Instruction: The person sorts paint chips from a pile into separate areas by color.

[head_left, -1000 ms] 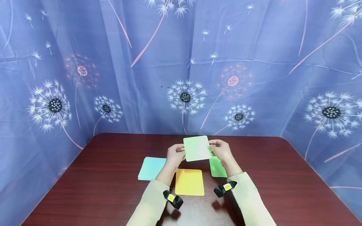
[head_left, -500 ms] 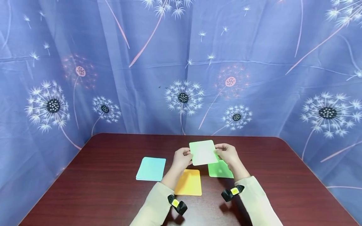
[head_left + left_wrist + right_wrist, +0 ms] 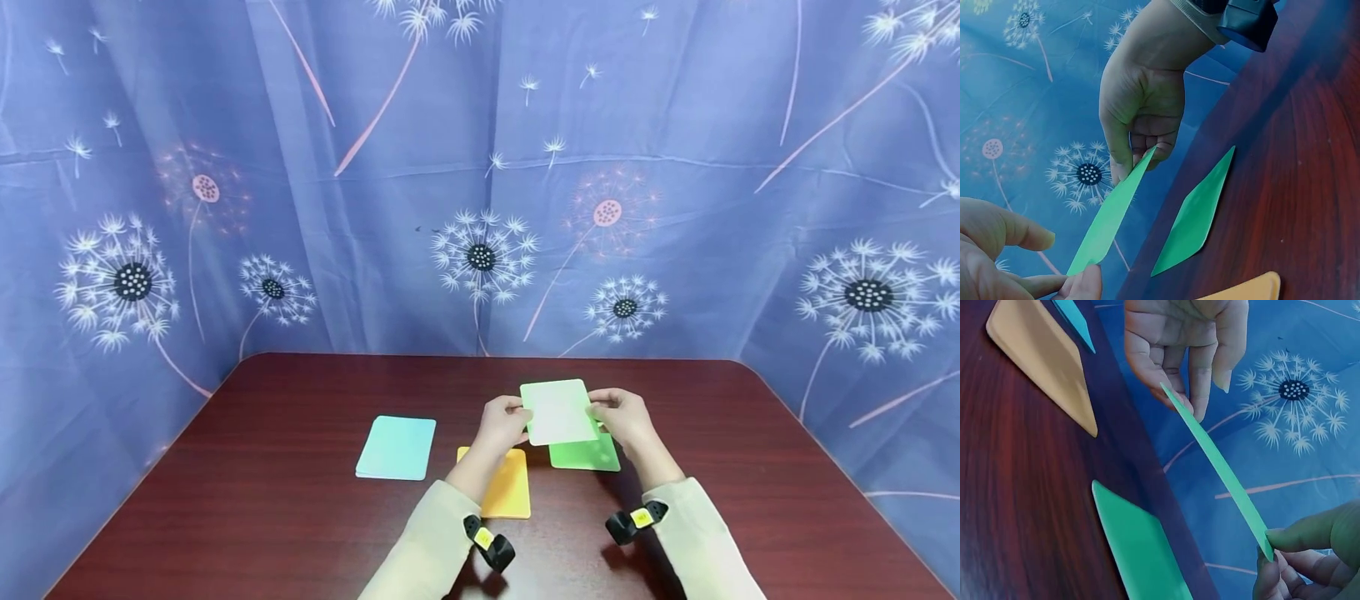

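Note:
Between the two hands a light green square card [image 3: 558,412] is held up off the table, tilted, its face pale with glare. My left hand [image 3: 501,427] pinches its left edge; in the left wrist view one finger of the left hand [image 3: 1025,234] stands away from the card. My right hand [image 3: 624,423] pinches the right edge between thumb and fingertips [image 3: 1288,540]. Below and behind the held card lies a darker green card [image 3: 585,454], partly covered by it in the head view. A yellow-orange card stack [image 3: 510,487] lies under the left forearm, partly hidden.
Light blue cards [image 3: 396,448] lie stacked on the dark red-brown table [image 3: 247,500], left of the yellow-orange ones. A blue curtain [image 3: 360,250] with dandelion prints hangs behind the table. Each sleeve carries a black wrist strap [image 3: 489,546].
Both hands have moved right and slightly down, taking the held green card with them. More of the yellow-orange stack is now covered by the left forearm.

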Action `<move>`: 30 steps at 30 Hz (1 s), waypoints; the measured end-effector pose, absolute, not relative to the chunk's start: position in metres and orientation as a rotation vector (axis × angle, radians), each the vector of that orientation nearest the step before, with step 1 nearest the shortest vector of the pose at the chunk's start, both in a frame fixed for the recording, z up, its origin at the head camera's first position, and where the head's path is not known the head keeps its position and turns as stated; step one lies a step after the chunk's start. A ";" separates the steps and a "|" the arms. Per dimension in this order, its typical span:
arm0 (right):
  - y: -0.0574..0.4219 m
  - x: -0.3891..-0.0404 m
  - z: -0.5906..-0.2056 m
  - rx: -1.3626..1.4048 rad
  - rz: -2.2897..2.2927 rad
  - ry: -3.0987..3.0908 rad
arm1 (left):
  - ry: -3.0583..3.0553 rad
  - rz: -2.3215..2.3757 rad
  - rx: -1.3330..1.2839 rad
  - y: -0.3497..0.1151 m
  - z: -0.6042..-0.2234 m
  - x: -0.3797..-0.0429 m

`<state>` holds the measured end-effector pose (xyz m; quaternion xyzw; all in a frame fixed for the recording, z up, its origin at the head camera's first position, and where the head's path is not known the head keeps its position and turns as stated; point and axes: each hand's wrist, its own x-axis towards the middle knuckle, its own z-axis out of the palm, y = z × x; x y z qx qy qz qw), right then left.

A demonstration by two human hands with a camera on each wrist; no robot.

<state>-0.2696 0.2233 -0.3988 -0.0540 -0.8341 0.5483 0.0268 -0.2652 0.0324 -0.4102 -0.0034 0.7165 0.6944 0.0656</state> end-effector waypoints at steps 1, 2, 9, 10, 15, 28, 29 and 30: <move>0.225 -0.269 -0.400 -0.164 1.684 -2.581 | 2.161 2.091 -0.008 0.033 -0.410 -0.265; 0.226 -0.269 -0.401 -0.162 1.677 -2.587 | 2.160 2.086 -0.006 0.035 -0.410 -0.265; 0.239 -0.267 -0.407 -0.178 1.650 -2.619 | 2.125 2.054 -0.001 0.044 -0.413 -0.264; 0.240 -0.267 -0.408 -0.176 1.650 -2.624 | 2.121 2.053 0.003 0.045 -0.414 -0.264; 0.247 -0.268 -0.412 -0.170 1.643 -2.653 | 2.106 2.065 0.006 0.050 -0.418 -0.267; 0.259 -0.267 -0.412 -0.235 1.675 -2.727 | 2.084 2.027 0.002 0.061 -0.431 -0.270; 0.259 -0.267 -0.413 -0.234 1.677 -2.732 | 2.087 2.015 0.006 0.061 -0.431 -0.270; 0.260 -0.267 -0.413 -0.238 1.682 -2.735 | 2.088 2.003 0.006 0.062 -0.432 -0.270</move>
